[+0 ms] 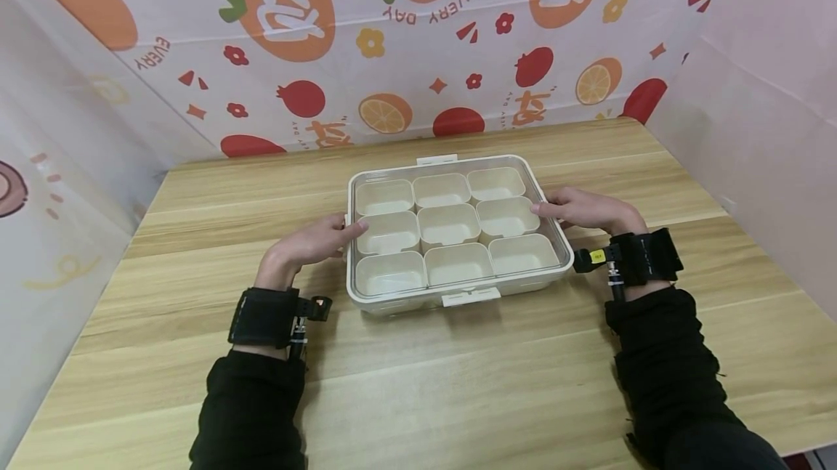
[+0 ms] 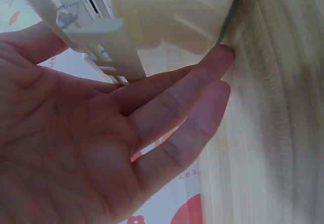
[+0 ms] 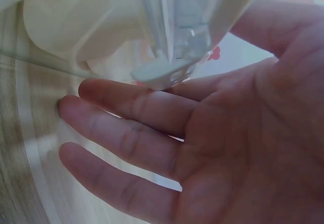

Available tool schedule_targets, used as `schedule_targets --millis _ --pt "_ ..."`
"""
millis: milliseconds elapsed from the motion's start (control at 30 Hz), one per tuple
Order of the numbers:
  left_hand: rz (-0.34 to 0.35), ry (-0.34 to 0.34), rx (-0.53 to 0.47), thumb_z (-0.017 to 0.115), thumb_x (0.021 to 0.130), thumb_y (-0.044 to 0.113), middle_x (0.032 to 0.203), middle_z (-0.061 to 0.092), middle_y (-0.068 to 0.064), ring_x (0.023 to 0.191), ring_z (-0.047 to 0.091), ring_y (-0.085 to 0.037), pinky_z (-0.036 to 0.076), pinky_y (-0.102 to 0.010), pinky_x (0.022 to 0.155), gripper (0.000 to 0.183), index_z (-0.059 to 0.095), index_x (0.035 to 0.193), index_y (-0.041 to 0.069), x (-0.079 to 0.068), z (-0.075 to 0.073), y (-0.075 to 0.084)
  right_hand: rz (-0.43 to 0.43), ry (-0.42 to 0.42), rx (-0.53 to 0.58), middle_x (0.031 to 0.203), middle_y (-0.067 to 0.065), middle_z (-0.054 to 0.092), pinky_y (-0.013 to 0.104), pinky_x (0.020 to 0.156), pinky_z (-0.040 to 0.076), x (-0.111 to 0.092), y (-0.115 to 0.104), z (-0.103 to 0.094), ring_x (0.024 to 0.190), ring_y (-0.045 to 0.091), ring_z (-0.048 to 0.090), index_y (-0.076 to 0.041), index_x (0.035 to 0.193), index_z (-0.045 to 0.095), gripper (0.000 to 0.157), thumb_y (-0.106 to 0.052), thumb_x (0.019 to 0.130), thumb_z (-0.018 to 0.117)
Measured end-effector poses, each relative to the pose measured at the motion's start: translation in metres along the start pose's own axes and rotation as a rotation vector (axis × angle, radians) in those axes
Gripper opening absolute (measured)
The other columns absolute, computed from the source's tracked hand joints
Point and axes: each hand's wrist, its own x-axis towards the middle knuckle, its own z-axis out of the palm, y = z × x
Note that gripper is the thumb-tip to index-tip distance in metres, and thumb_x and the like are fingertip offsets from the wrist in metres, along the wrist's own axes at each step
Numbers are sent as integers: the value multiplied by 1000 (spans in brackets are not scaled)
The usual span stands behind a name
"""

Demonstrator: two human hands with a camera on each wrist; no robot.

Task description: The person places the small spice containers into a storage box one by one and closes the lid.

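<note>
A clear food storage box (image 1: pixel 405 303) with a white-rimmed transparent lid lies flat on the table in the middle of the head view. Several cream-coloured small cups (image 1: pixel 450 225) show through the lid in rows, looking empty. My left hand (image 1: pixel 314 243) holds the box's left side, thumb over the lid rim and fingers low along the wall. On the opposite side, my right hand (image 1: pixel 588 208) grips the box the same way. The left wrist view shows a side latch (image 2: pixel 109 44) hanging by the fingers; the right wrist view has another latch (image 3: pixel 164 73) above the fingers.
The light wooden table (image 1: pixel 418 397) stretches around the box. Behind it hangs a fruit-patterned cloth (image 1: pixel 418 56), with pale cloth walls to the left and right. Front latch (image 1: pixel 471 297) and back latch (image 1: pixel 437 160) stick out from the lid. Both wrists wear black camera straps.
</note>
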Motion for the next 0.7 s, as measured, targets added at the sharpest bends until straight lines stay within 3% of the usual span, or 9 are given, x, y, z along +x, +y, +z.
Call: schedule_targets --millis 333,400,467,600,667,700 --pt "-14 13 10 33 98 38 117 54 -19 108 47 -26 35 -49 98 52 38 128 -4 -4 -3 -2 -13 -1 6 105 18 54 47 86 47 5 -1 3 97 24 52 10 119 45 46 -30 96 42" --pt "-41 31 34 33 98 39 118 53 -19 109 45 -26 34 -50 98 52 39 126 -4 -6 -2 1 -15 -4 11 105 19 54 48 86 46 5 -2 3 97 25 51 10 119 45 45 -30 96 42" --pt "-72 83 132 32 98 39 119 50 -22 107 44 -28 36 -50 95 56 35 128 -8 -8 2 9 -10 4 -2 111 22 53 49 88 45 3 -3 3 101 27 50 10 123 43 49 -31 96 41" --pt "-112 270 475 33 96 43 137 29 -28 119 31 -38 30 -56 99 70 13 137 -10 -19 17 40 28 73 -84 132 27 37 54 95 37 -5 -10 -1 117 34 38 9 134 28 63 -41 96 37" --pt "-71 322 617 33 96 44 144 14 -26 125 21 -40 24 -57 102 76 -2 140 -5 -27 28 59 22 127 -155 138 29 26 56 99 30 -7 -15 -4 122 37 29 9 137 19 68 -42 96 36" --pt "-40 329 675 34 95 45 146 10 -24 127 15 -41 21 -57 103 75 -1 141 -3 -31 34 67 13 156 -197 139 30 25 57 100 28 -7 -19 -6 123 38 27 9 137 19 69 -42 95 37"
